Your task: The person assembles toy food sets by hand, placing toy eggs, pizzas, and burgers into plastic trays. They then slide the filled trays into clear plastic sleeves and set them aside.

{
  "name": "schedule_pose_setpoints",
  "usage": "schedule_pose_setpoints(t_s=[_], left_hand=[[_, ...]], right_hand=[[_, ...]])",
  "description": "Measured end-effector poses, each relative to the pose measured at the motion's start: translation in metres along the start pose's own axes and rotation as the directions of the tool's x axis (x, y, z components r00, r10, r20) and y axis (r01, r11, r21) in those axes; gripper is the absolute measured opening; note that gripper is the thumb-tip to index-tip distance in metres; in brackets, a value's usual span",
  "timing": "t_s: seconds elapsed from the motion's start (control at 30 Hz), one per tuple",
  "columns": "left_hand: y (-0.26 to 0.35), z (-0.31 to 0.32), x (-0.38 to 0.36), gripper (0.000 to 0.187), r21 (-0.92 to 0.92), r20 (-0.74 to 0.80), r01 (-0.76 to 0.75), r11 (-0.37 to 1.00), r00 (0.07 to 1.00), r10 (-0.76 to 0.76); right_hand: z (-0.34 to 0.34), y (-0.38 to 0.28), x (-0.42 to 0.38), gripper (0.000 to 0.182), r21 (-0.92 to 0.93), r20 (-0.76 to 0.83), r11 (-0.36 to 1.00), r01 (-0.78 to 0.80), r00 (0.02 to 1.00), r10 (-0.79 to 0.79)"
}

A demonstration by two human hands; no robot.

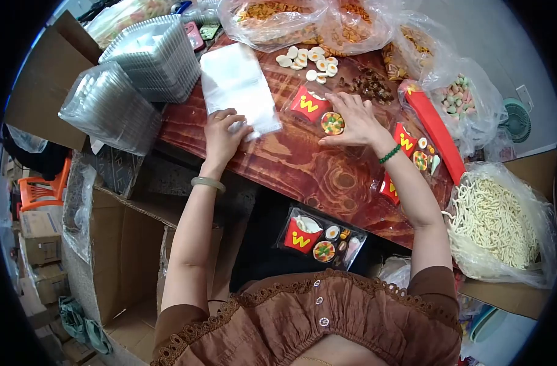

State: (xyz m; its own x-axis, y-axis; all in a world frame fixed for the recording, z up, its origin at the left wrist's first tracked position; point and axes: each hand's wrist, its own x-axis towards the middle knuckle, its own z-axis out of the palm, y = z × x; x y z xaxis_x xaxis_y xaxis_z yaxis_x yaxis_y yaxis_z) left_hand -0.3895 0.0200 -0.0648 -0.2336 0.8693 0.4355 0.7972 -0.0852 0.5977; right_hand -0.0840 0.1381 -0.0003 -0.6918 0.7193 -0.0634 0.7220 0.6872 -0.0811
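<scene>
My left hand (226, 134) rests at the lower end of a stack of clear plastic bags (239, 85), its fingers bent over the film. With spread fingers, my right hand (355, 122) reaches over a clear tray holding a red fries-box piece (309, 104) and a small round pizza piece (333, 123). The fingertips touch the tray's right part, and the palm hides some of its contents. A filled pack (300, 236) with a red box, pizza and egg pieces lies near my lap. More filled packs (420, 160) are beside my right forearm.
Stacked clear trays (150, 55) stand at the left. White-and-yellow egg pieces (309, 61), brown pieces (373, 84) and bags of orange pieces (278, 24) lie at the back. A long red strip (434, 131) and a bag of cream strands (498, 219) are on the right.
</scene>
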Motion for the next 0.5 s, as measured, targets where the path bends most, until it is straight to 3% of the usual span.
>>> schedule_pose_setpoints(t_s=[0.07,0.17,0.23,0.27,0.37,0.43,0.47,0.5], left_hand=[[-0.003,0.008,0.0,0.02,0.007,-0.03,0.001,1.0,1.0,-0.001],[0.005,0.011,0.005,0.013,0.002,-0.064,-0.041,0.999,0.997,0.041],[0.008,0.014,0.008,0.012,0.163,-0.075,-0.113,0.98,0.989,0.127],[0.008,0.018,0.011,0.012,0.159,-0.075,-0.115,0.981,0.989,0.128],[0.013,0.024,0.013,0.022,0.201,-0.1,0.023,0.979,0.995,-0.002],[0.023,0.02,0.015,0.035,0.232,0.011,0.09,0.968,0.995,-0.095],[0.037,0.009,0.017,0.05,0.265,0.105,0.078,0.961,0.989,-0.109],[0.039,0.008,0.017,0.051,0.274,0.112,0.001,0.962,0.993,-0.033]], right_hand=[[0.004,-0.002,-0.002,0.11,0.03,0.056,0.999,-0.027,0.998,0.025],[0.013,0.003,-0.003,0.109,0.02,-0.038,0.999,-0.028,0.999,0.028],[0.015,-0.001,0.001,0.108,0.039,-0.127,0.999,0.021,0.992,-0.016],[0.014,-0.006,0.003,0.105,0.021,-0.081,1.0,-0.019,0.996,0.021],[0.012,-0.019,0.008,0.105,0.018,-0.031,0.998,-0.054,0.998,0.055],[0.018,-0.019,0.008,0.105,0.018,-0.056,0.998,-0.052,0.997,0.053],[0.018,-0.02,0.008,0.105,0.019,-0.08,0.998,-0.057,0.995,0.058],[0.018,-0.02,0.008,0.106,0.023,-0.051,0.997,-0.068,0.996,0.069]])
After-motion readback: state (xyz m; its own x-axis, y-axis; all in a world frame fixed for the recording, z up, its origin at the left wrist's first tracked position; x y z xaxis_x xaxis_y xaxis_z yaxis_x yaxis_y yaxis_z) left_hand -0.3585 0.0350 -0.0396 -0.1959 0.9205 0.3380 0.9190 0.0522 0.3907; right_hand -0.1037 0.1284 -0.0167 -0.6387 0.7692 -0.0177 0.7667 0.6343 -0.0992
